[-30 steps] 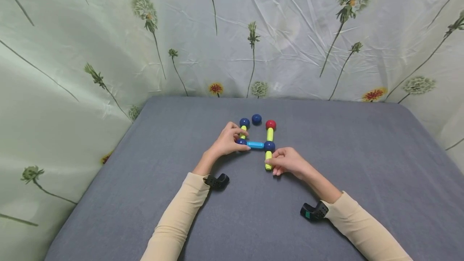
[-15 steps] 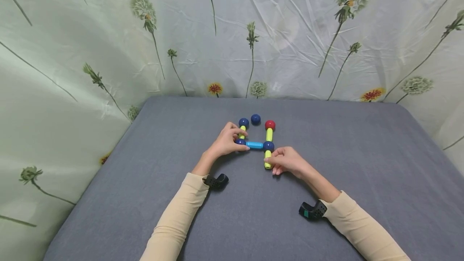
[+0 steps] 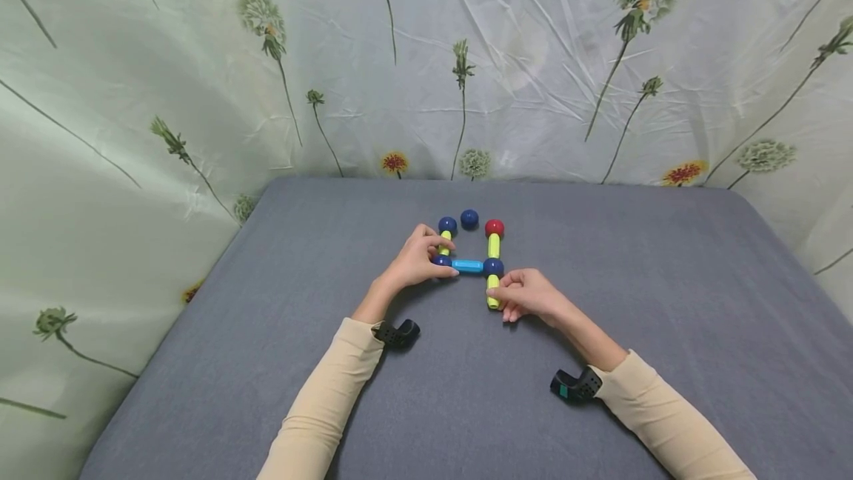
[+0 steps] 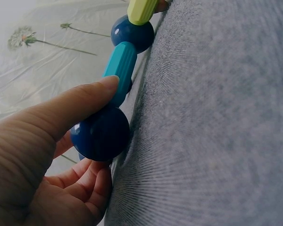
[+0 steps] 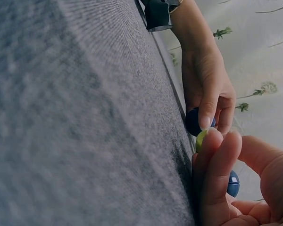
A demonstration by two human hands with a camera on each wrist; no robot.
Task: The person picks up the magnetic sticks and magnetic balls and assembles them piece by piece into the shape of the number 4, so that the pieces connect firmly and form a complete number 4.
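Magnetic rods and balls form a joined figure on the grey surface. With thumb and curled fingers, my left hand [image 3: 415, 259] holds a dark blue ball [image 4: 102, 134] at its left corner, the thumb tip on the light blue rod [image 3: 469, 266]. That rod runs to a second dark blue ball [image 3: 493, 267]. My right hand [image 3: 530, 295] pinches a yellow-green rod [image 3: 493, 282] at the near side of this second ball. Beyond it, another yellow-green rod [image 3: 494, 246] leads to a red ball [image 3: 494, 227]. On the left, a yellow-green rod [image 3: 445, 235], partly hidden by fingers, reaches a dark blue ball [image 3: 447, 225].
A loose dark blue ball [image 3: 469, 218] sits between the figure's two far ends. The grey cloth surface [image 3: 320, 243] ends at a flower-printed curtain [image 3: 533, 95] behind. Each wrist wears a black camera mount [image 3: 397, 334] near the cuff.
The joined figure and my right hand have shifted very slightly away from me. Both hands keep the same hold.
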